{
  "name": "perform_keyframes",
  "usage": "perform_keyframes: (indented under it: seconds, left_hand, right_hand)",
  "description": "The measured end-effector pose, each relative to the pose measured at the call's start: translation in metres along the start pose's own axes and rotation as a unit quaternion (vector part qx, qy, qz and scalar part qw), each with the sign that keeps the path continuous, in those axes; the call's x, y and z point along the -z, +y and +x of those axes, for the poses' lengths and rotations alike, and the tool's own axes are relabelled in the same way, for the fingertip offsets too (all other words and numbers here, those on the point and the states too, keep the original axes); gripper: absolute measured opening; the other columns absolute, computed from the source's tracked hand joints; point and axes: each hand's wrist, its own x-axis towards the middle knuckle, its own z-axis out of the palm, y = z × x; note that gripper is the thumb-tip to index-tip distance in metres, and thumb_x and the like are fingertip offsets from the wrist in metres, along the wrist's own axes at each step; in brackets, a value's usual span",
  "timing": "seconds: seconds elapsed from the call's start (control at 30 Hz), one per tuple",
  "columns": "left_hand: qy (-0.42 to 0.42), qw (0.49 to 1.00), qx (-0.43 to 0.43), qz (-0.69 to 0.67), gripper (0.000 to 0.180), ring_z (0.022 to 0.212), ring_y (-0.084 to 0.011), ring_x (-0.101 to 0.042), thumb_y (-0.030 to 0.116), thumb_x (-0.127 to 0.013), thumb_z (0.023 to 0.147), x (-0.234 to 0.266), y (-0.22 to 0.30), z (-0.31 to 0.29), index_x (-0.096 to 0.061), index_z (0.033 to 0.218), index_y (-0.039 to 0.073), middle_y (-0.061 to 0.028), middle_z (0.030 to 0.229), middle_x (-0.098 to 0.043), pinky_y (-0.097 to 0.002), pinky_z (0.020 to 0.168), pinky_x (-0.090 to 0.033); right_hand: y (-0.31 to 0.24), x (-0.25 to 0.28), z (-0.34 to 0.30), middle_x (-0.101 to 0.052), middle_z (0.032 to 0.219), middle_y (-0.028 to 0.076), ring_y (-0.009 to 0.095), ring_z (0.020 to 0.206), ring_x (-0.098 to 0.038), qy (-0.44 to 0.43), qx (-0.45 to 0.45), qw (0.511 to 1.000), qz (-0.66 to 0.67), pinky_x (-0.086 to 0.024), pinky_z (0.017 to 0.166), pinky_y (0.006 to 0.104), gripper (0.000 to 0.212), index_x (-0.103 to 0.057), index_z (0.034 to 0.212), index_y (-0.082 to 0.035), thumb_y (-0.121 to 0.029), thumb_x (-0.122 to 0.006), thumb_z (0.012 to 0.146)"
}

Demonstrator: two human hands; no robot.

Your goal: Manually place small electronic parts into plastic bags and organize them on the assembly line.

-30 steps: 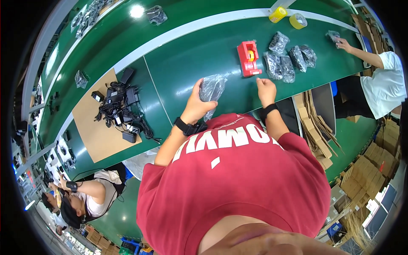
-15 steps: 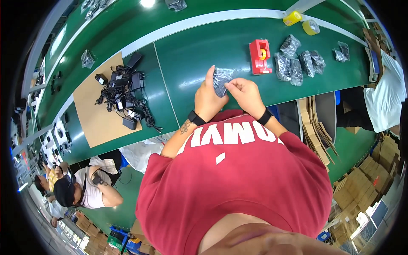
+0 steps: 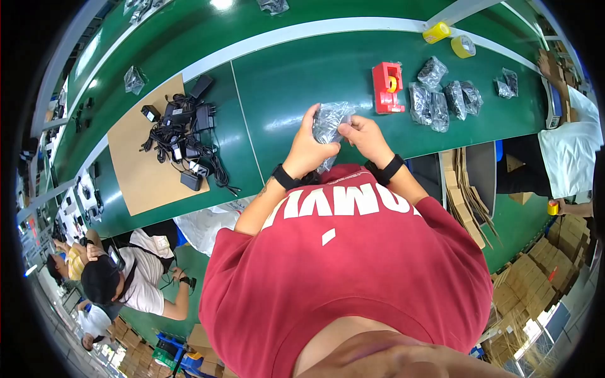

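Observation:
A crinkled clear plastic bag (image 3: 329,121) is held up in front of my chest, above the near edge of the green table. My left hand (image 3: 310,146) wraps its left side, the thumb across the front. At its right edge my right hand (image 3: 367,140) pinches the plastic between thumb and fingers. Glare on the film hides what the bag holds. To the right, a red tape dispenser (image 3: 387,94) with a yellow roll stands on the table, near several wrapped dark packets (image 3: 430,104).
At the left, a tangle of black power adapters and cables (image 3: 183,135) lies on a brown cardboard sheet (image 3: 129,170). Two yellow tape rolls (image 3: 463,46) sit by the far rail. Flattened cardboard (image 3: 463,189) stands below the table's right side. Other people work at left and right.
The bag looks paler and more spread out, its lower end now hanging below my left hand. My hands have shifted slightly. At left, a co-worker's arm has moved outward.

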Motion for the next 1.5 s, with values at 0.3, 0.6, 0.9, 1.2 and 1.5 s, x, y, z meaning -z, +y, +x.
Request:
perform_keyframes:
  seconds: [0.3, 0.6, 0.9, 1.2, 1.5]
  left_hand:
    - [-0.239, 0.88, 0.143, -0.384, 0.066, 0.073, -0.0102, -0.047, 0.006, -0.057, 0.067, 0.016, 0.028, 0.006, -0.027, 0.126, 0.005, -0.0048, 0.094, -0.045, -0.0219, 0.06, -0.041]
    - [-0.431, 0.535, 0.205, -0.697, 0.034, 0.061, -0.0077, -0.04, 0.017, -0.05, 0.074, 0.011, 0.002, 0.005, -0.039, 0.103, 0.004, -0.0017, 0.077, -0.04, -0.02, 0.05, -0.034]
    - [0.063, 0.973, -0.106, 0.196, 0.082, 0.075, -0.0347, -0.057, 0.016, -0.065, 0.061, -0.003, 0.028, 0.018, -0.02, 0.128, 0.0, -0.0215, 0.087, -0.054, -0.0387, 0.061, -0.048]
    - [-0.044, 0.932, -0.236, 0.27, 0.078, 0.097, -0.0368, -0.05, 0.033, -0.066, 0.067, 0.003, 0.079, 0.144, -0.029, 0.125, -0.003, -0.0256, 0.104, -0.05, -0.0373, 0.082, -0.042]
    - [0.237, 0.844, 0.002, 0.481, 0.053, 0.092, -0.0331, -0.051, 0.044, -0.061, 0.068, 0.038, 0.065, 0.404, -0.053, 0.102, 0.004, -0.0197, 0.099, -0.05, -0.0418, 0.075, -0.044]
  right_hand:
    - [-0.023, 0.002, -0.006, -0.051, 0.082, -0.002, 0.006, 0.068, -0.047, -0.086, 0.126, 0.935, 0.321, -0.038, 0.058, 0.0201, 0.044, -0.051, 0.099, -0.003, -0.034, -0.068, 0.072]
    - [-0.036, 0.013, 0.0, -0.047, 0.058, 0.002, 0.01, 0.051, -0.045, 0.043, 0.291, 0.954, -0.058, -0.038, 0.048, 0.0245, 0.039, -0.042, 0.068, -0.007, -0.023, -0.077, 0.059]
    - [-0.039, -0.008, 0.008, -0.059, 0.092, 0.009, 0.012, 0.081, -0.057, 0.056, 0.102, 0.972, 0.203, -0.046, 0.07, 0.0234, 0.026, -0.05, 0.101, 0.002, -0.006, -0.059, 0.078]
    - [-0.045, 0.139, 0.063, -0.059, 0.085, 0.006, 0.011, 0.071, -0.055, 0.213, 0.067, 0.95, 0.218, -0.045, 0.063, 0.0241, 0.022, -0.053, 0.095, 0.001, -0.007, -0.06, 0.076]
    - [0.066, 0.362, 0.108, -0.055, 0.075, 0.004, 0.011, 0.058, -0.052, 0.536, -0.057, 0.828, 0.154, -0.043, 0.044, 0.0228, 0.027, -0.053, 0.089, 0.003, -0.02, -0.062, 0.077]
